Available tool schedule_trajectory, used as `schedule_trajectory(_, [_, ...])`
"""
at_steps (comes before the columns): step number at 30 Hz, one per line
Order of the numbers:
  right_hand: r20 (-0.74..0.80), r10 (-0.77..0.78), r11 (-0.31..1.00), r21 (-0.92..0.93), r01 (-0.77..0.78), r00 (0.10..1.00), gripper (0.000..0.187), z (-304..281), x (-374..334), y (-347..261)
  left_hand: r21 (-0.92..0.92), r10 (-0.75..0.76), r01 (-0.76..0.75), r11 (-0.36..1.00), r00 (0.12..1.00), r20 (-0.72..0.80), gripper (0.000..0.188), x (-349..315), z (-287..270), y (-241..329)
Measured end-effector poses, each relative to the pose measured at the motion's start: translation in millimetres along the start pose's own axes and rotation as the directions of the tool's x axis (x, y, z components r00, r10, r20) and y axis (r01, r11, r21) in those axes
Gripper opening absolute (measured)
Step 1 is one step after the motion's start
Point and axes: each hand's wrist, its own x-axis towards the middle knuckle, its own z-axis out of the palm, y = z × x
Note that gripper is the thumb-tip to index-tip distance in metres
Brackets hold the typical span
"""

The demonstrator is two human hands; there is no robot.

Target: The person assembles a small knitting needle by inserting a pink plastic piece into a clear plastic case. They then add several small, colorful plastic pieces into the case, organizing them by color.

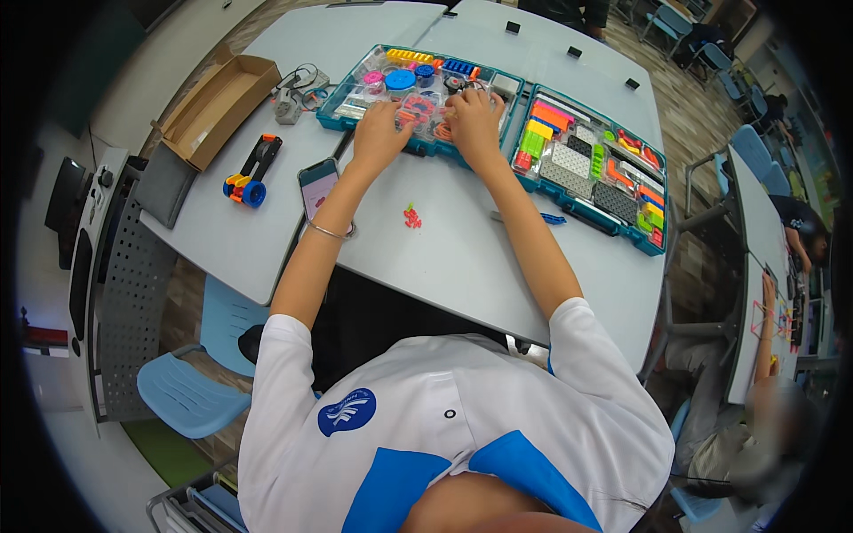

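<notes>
Both my hands reach into a teal-rimmed parts case (330, 113) filled with building pieces in clear compartments. My left hand (380, 138) rests at its near-left side, thumb apart from the fingers, by pink and orange parts. My right hand (475, 129) lies over the near-right compartments with its fingers spread and bent downward, next to a dark part. Nothing shows held in either hand, though some fingertips are hidden among the pieces. Blue wheels (400, 81) sit between and beyond the hands. Small red pegs (412, 218) lie in a pile on the table, nearer to me.
A second case (569, 197) of colourful bricks and plates adjoins on the right. A smartphone (317, 185) lies under my left forearm; a blue beam (553, 218) is beside my right. An assembled model (252, 178), an open cardboard box (216, 111) and wired modules (289, 105) are at left.
</notes>
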Motion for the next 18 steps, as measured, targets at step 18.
schedule_trajectory(18, [0.072, -0.028, 0.997, 0.072, 0.023, 0.997, 0.026, -5, -28, -4, -0.245, -0.107, 0.048, 0.968, 0.967, -0.230, 0.050, 7, 26, 23])
